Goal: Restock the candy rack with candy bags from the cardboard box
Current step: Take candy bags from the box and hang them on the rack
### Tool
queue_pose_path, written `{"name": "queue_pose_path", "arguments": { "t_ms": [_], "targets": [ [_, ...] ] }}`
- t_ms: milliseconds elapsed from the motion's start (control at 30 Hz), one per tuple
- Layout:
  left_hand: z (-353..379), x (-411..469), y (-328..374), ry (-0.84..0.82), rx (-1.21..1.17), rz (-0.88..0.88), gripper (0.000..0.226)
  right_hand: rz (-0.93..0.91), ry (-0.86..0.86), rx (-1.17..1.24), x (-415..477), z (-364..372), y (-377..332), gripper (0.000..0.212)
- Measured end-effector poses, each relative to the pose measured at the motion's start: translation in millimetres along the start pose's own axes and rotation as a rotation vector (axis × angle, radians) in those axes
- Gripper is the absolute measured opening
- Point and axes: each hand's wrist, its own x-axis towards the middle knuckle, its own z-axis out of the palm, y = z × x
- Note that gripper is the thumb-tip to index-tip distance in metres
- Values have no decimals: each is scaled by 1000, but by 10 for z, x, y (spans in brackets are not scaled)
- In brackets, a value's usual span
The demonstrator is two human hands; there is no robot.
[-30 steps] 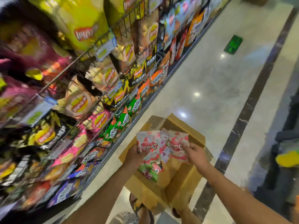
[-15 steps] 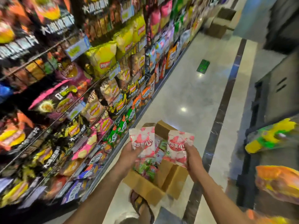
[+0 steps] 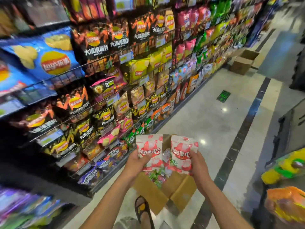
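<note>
1. The cardboard box (image 3: 179, 191) sits on the floor, right by a foot (image 3: 143, 210). More candy bags (image 3: 156, 176) lie inside. A step could kick or squash it.
2. Above the box, the left hand (image 3: 134, 164) pinches the left candy bag (image 3: 149, 151). The right hand (image 3: 198, 167) pinches the right candy bag (image 3: 181, 152). Each grip is only on a bag's side, so a bag may slip.
3. The rack (image 3: 66, 78) is stuffed with chip bags (image 3: 138, 71). Pushing candy in could knock some down.
</note>
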Motion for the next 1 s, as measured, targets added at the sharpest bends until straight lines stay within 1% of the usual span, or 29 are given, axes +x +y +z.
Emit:
{"name": "queue_pose_path", "arguments": {
  "t_ms": [133, 267, 367, 533, 633, 800, 900, 1000],
  "targets": [
    [-144, -518, -35, 80, -4, 47, 26, -114, -95, -57, -445, 132, -160, 31],
    [-395, -932, 16, 156, -22, 83, 28, -212, -181, -126, -702, 314, -271, 22],
    [-610, -1203, 80, 229, -43, 131, 27, -268, -263, -148, -822, 526, -323, 27],
    [-1016, -1610, 112, 370, -25, 198, 31, -287, -360, -174, -908, 1027, -329, 33],
    [-1284, -1886, 116, 431, -44, 213, 27, -316, -451, -208, -992, 1376, -335, 29],
    [-1824, -2356, 51, 578, -107, 227, 21, -385, -595, -229, -1303, 2068, -359, 29],
    [-2206, -2627, -42, 667, -143, 226, 27, -397, -666, -237, -1533, 2509, -336, 29],
    [-2559, -2906, -128, 709, -155, 233, 31, -408, -734, -261, -1765, 2939, -301, 29]
  ]
}}
